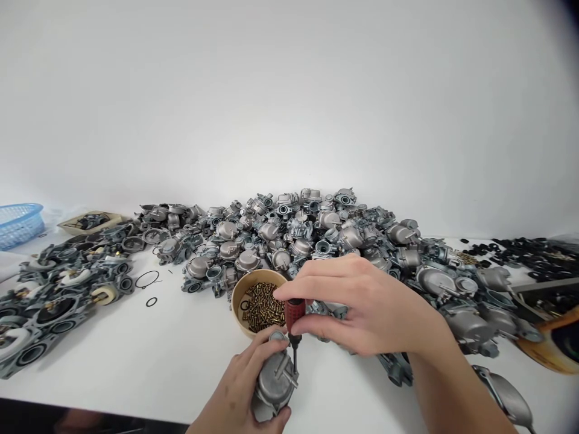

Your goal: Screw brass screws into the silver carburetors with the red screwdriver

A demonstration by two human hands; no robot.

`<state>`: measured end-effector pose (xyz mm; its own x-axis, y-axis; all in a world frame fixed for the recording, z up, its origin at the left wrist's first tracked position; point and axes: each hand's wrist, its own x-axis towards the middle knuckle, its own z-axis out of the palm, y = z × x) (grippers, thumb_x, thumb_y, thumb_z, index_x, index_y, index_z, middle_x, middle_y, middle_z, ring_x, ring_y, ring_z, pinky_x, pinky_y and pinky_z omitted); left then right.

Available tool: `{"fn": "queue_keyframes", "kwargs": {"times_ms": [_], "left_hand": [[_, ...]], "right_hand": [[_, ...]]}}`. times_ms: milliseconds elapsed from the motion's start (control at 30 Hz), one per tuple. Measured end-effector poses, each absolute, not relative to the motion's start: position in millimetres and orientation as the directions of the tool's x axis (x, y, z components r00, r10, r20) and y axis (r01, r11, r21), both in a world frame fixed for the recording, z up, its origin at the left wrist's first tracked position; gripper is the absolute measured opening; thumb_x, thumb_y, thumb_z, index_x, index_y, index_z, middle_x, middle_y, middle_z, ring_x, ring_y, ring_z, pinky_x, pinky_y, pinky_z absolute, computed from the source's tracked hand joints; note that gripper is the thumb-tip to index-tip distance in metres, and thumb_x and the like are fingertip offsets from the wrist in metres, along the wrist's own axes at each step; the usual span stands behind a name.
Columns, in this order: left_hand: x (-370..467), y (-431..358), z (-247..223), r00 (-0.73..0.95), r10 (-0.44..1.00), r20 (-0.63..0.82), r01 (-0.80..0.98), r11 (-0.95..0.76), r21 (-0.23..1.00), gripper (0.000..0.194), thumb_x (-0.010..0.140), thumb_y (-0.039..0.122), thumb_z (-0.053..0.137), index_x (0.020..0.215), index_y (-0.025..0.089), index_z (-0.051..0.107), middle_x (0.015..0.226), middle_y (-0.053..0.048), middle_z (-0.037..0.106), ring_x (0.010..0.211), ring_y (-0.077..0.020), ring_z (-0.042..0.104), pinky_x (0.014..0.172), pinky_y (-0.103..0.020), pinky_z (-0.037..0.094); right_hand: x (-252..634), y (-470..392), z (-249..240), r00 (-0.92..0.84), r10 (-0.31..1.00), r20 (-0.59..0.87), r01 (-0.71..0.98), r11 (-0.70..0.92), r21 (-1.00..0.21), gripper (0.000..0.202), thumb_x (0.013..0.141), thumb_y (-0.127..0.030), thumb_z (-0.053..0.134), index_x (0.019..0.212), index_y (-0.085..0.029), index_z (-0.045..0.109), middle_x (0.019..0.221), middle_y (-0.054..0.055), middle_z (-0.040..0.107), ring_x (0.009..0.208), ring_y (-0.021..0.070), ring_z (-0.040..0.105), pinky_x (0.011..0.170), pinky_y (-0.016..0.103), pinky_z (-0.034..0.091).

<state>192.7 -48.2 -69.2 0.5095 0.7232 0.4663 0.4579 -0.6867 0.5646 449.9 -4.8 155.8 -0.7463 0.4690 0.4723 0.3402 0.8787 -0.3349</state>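
Note:
My left hand point(244, 386) is wrapped around a carburetor point(274, 383), a grey metal body with its rounded bowl facing up, close to the table's front edge. In my right hand point(348, 304) is a screwdriver point(295, 316) with a red and black handle, held upright between thumb and fingers. Its shaft points down to the right edge of the carburetor's bowl; the tip's exact contact is too small to make out. Just behind the carburetor stands a tan bowl point(238, 289) of small brass-coloured screws point(262, 304), partly covered by my right hand and the screwdriver.
A large heap of carburetors point(280, 241) spreads along the back and right. Opened carburetor bodies point(58, 295) lie at left, with loose black rings point(151, 301) beside them. A blue basket point(20, 226) stands far left. Black parts point(534, 253) and an orange container point(549, 346) are at right.

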Motion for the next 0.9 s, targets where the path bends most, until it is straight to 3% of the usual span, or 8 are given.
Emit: {"fn": "queue_keyframes", "kwargs": {"times_ms": [133, 200, 333, 400, 600, 667, 767, 900], "left_hand": [[192.0, -48.8, -69.1, 0.516, 0.728, 0.452, 0.469, -0.681, 0.562, 0.097, 0.069, 0.011, 0.077, 0.157, 0.032, 0.043, 0.164, -0.018, 0.060, 0.140, -0.0433, 0.069, 0.103, -0.047, 0.067], [191.7, -49.5, -69.4, 0.510, 0.735, 0.446, 0.482, -0.674, 0.560, 0.097, 0.069, 0.010, 0.076, 0.157, 0.032, 0.043, 0.163, -0.018, 0.061, 0.140, -0.0434, 0.069, 0.102, -0.048, 0.067], [191.6, -49.6, -70.0, 0.510, 0.737, 0.443, 0.474, -0.671, 0.571, 0.097, 0.068, 0.009, 0.076, 0.157, 0.032, 0.044, 0.165, -0.017, 0.060, 0.143, -0.0433, 0.067, 0.104, -0.047, 0.067], [191.6, -48.9, -69.7, 0.512, 0.735, 0.444, 0.456, -0.671, 0.585, 0.096, 0.068, 0.009, 0.077, 0.157, 0.032, 0.046, 0.166, -0.017, 0.059, 0.144, -0.0429, 0.066, 0.106, -0.046, 0.066], [191.2, -49.2, -68.4, 0.514, 0.733, 0.446, 0.439, -0.671, 0.598, 0.092, 0.073, 0.011, 0.077, 0.157, 0.033, 0.046, 0.167, -0.016, 0.058, 0.147, -0.0414, 0.065, 0.108, -0.046, 0.065], [190.9, -49.5, -69.0, 0.514, 0.737, 0.438, 0.444, -0.666, 0.599, 0.091, 0.073, 0.011, 0.077, 0.156, 0.033, 0.047, 0.167, -0.016, 0.058, 0.147, -0.0417, 0.064, 0.107, -0.045, 0.065], [190.6, -49.0, -70.3, 0.511, 0.743, 0.432, 0.443, -0.659, 0.608, 0.090, 0.073, 0.012, 0.078, 0.156, 0.032, 0.049, 0.167, -0.016, 0.057, 0.149, -0.0428, 0.062, 0.108, -0.045, 0.064], [191.3, -47.8, -69.1, 0.516, 0.741, 0.429, 0.430, -0.657, 0.619, 0.090, 0.073, 0.013, 0.078, 0.156, 0.033, 0.048, 0.168, -0.016, 0.057, 0.146, -0.0422, 0.065, 0.107, -0.046, 0.064]], "right_hand": [[449.8, -5.3, 156.3, -0.753, 0.446, 0.484, 0.274, 0.881, -0.385, 0.036, 0.105, -0.013, 0.066, 0.140, -0.015, 0.070, 0.123, 0.008, 0.083, 0.105, 0.0195, 0.078, 0.085, 0.031, 0.059], [449.8, -4.8, 155.9, -0.755, 0.435, 0.491, 0.251, 0.883, -0.397, 0.035, 0.106, -0.010, 0.063, 0.139, -0.017, 0.070, 0.121, 0.007, 0.083, 0.105, 0.0184, 0.077, 0.086, 0.030, 0.060], [450.5, -1.8, 154.2, -0.733, 0.467, 0.495, 0.312, 0.877, -0.364, 0.016, 0.106, -0.022, 0.073, 0.121, -0.019, 0.077, 0.106, 0.005, 0.082, 0.088, 0.0152, 0.074, 0.074, 0.026, 0.056], [451.8, -1.2, 154.3, -0.722, 0.482, 0.497, 0.337, 0.871, -0.356, 0.017, 0.103, -0.029, 0.078, 0.117, -0.018, 0.077, 0.105, 0.005, 0.082, 0.084, 0.0153, 0.074, 0.071, 0.027, 0.056], [456.4, -2.8, 157.0, -0.741, 0.438, 0.510, 0.267, 0.888, -0.375, 0.032, 0.104, -0.008, 0.060, 0.132, -0.018, 0.073, 0.128, 0.009, 0.082, 0.115, 0.0203, 0.078, 0.095, 0.033, 0.062], [456.0, -1.9, 156.6, -0.730, 0.451, 0.513, 0.277, 0.882, -0.381, 0.026, 0.107, -0.011, 0.062, 0.127, -0.020, 0.076, 0.122, 0.007, 0.083, 0.106, 0.0176, 0.079, 0.089, 0.030, 0.062], [454.2, 0.4, 154.7, -0.710, 0.487, 0.509, 0.338, 0.870, -0.360, 0.013, 0.106, -0.027, 0.074, 0.115, -0.020, 0.080, 0.103, 0.005, 0.083, 0.082, 0.0147, 0.074, 0.072, 0.025, 0.058], [454.4, -0.4, 154.5, -0.720, 0.509, 0.472, 0.389, 0.859, -0.333, 0.022, 0.111, -0.031, 0.065, 0.118, -0.017, 0.081, 0.085, 0.005, 0.080, 0.070, 0.0153, 0.068, 0.066, 0.027, 0.054]]}}
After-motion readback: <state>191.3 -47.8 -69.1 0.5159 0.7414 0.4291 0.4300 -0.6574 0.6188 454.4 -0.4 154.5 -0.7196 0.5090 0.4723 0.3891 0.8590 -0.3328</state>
